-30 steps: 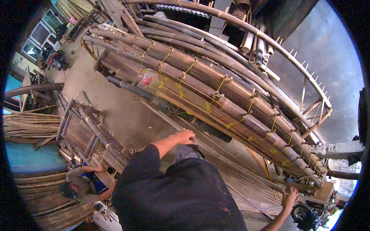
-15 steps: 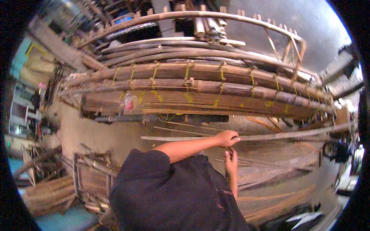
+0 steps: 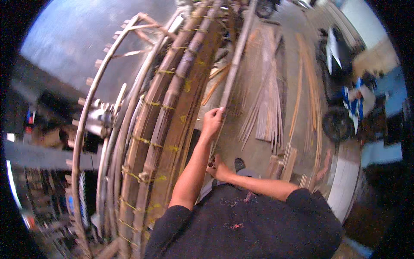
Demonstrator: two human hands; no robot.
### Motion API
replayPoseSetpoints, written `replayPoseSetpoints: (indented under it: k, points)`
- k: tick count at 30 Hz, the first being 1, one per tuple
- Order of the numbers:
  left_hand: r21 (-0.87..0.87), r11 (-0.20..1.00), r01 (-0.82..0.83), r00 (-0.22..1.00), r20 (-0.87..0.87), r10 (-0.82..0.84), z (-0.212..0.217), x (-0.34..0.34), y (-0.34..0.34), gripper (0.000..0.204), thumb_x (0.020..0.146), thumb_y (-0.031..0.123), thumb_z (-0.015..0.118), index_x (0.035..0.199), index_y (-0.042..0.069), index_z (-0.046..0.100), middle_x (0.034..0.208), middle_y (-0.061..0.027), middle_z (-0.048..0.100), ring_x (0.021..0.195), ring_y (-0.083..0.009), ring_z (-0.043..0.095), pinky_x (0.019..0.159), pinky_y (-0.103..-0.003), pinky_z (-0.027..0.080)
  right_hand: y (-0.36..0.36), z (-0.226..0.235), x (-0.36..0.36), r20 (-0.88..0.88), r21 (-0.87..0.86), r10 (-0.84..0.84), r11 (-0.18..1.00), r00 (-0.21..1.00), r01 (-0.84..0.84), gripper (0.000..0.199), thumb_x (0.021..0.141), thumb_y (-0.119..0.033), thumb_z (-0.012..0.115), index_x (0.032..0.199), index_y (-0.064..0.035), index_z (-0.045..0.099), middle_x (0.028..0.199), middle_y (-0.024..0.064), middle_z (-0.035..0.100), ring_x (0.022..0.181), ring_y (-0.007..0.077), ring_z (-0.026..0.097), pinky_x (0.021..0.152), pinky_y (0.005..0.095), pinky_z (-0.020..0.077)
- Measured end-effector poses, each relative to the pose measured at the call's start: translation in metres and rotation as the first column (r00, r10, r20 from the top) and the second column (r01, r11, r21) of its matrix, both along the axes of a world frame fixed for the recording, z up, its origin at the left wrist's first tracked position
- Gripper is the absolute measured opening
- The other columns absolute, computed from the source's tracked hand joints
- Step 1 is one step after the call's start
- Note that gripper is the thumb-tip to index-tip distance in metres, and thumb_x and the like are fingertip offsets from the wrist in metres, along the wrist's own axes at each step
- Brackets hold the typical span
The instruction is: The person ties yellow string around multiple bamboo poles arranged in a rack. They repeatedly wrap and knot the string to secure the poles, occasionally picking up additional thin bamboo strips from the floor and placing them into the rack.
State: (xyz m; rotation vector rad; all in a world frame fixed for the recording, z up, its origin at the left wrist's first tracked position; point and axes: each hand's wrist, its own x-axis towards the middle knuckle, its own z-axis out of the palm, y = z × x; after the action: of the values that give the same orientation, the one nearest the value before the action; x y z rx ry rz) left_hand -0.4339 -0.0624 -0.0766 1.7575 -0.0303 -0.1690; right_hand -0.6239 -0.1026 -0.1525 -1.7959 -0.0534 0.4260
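A long greyish bamboo strip [image 3: 235,64] runs from the far top edge down toward my body. My left hand [image 3: 212,122] is closed around it, with the arm stretched forward. Lower and nearer my body, my right hand [image 3: 220,169] is closed beside the near end of the strip. Something small and dark shows at its fingers, too blurred to name. The fingers partly hide the strip's near end.
To the left stands a long rack of bamboo poles [image 3: 172,86] tied with yellow cord. Bundles of thin strips [image 3: 271,86] and orange-brown strips [image 3: 311,77] lie on the floor to the right. Parked motorbikes [image 3: 340,121] stand at the far right. My shoe [image 3: 239,163] shows below.
My view has swung round to the right, so the rack now runs lengthwise on the left. My left hand still grips the strip, which now points away from me.
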Motion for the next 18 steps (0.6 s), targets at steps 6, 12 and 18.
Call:
replayPoseSetpoints:
  k: [6, 12, 18]
  points:
    - [-0.041, 0.996, 0.077, 0.996, 0.036, -0.076, -0.023, 0.006, 0.031, 0.036, 0.095, 0.027, 0.059, 0.112, -0.005, 0.063, 0.093, -0.0084, 0.066, 0.083, -0.0158, 0.061, 0.076, -0.03, 0.049, 0.029, 0.01, 0.014, -0.027, -0.07, -0.079, 0.995, 0.997, 0.076, 0.074, 0.092, -0.03, 0.063, 0.144, 0.0034, 0.022, 0.119, 0.0214, 0.054, 0.104, 0.0261, 0.057, 0.088, 0.038, 0.0473]
    - [0.205, 0.969, 0.135, 0.988, 0.05, -0.148, -0.058, -0.052, 0.105, 0.041, 0.095, 0.029, 0.057, 0.121, -0.004, 0.057, 0.112, -0.0175, 0.064, 0.102, -0.0242, 0.061, 0.09, -0.034, 0.047, 0.039, -0.072, 0.062, 0.042, 0.026, -0.348, 0.937, 0.937, 0.347, 0.07, 0.093, -0.023, 0.062, 0.144, 0.0065, 0.025, 0.136, 0.0248, 0.046, 0.115, 0.0286, 0.054, 0.096, 0.0376, 0.0443]
    - [0.437, 0.866, 0.244, 0.952, -0.28, -0.126, -0.076, -0.161, 0.184, 0.062, 0.092, 0.044, 0.058, 0.132, -0.002, 0.048, 0.123, -0.024, 0.059, 0.115, -0.0331, 0.057, 0.097, -0.04, 0.044, -0.01, -0.062, 0.116, -0.028, 0.315, -0.433, 0.851, 0.901, 0.419, 0.055, 0.092, -0.01, 0.06, 0.14, -0.0009, 0.033, 0.093, 0.0079, 0.059, 0.072, 0.0145, 0.058, 0.063, 0.0309, 0.0494]
